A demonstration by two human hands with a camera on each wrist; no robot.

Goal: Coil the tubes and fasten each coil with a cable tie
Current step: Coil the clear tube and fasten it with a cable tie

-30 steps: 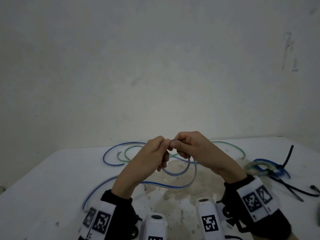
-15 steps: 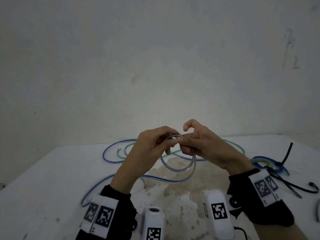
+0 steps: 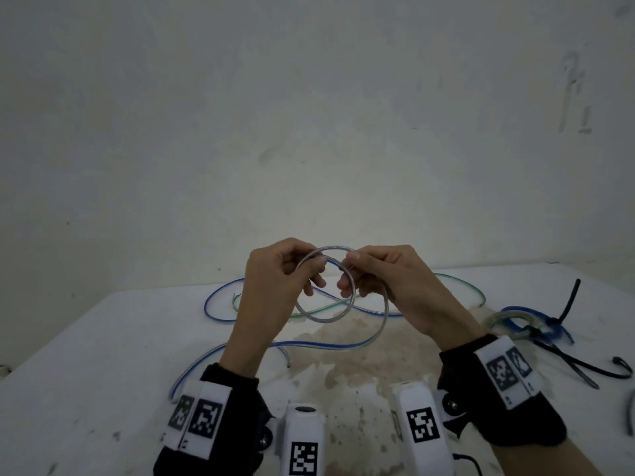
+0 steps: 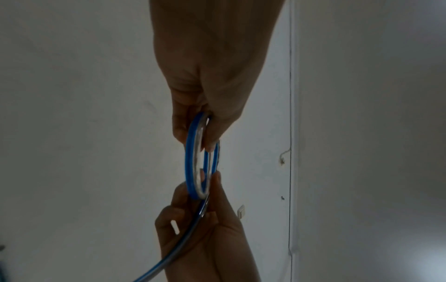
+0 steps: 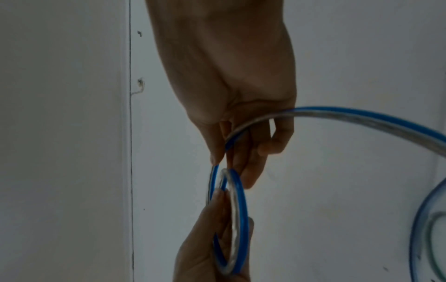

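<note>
Both hands are raised above the white surface (image 3: 103,355), holding one small loop of the clear tube with a blue stripe (image 3: 326,317) between them in front of the pale wall (image 3: 309,115). The left hand (image 3: 275,286) has its fingers curled and pinches the left side of the loop between thumb and forefinger; the right hand (image 3: 388,283) does the same on the right side, its fingers bent around the tube, so the two thumbs come close together at the top of the ring. The loop hangs down from the fingers, clear of the surface. From the right hand's palm side a further stretch of the same tube curves out and down, then trails leftward over the surface toward the person's left sleeve (image 3: 223,389). In the left wrist view the loop (image 4: 200,158) appears edge-on, gripped at the top by the left hand (image 4: 212,76) and at the bottom by the right hand (image 4: 205,238), with at least two turns lying side by side. In the right wrist view the right hand (image 5: 236,85) pinches the tube (image 5: 234,219) at the fingertips while the free length arcs off to the right. Behind the hands, a green-striped tube (image 3: 457,280) lies loose on the surface. To the right sits a finished coil (image 3: 508,321) bound with a black cable tie (image 3: 567,300), and spare black cable ties (image 3: 584,369) lie near it.
</note>
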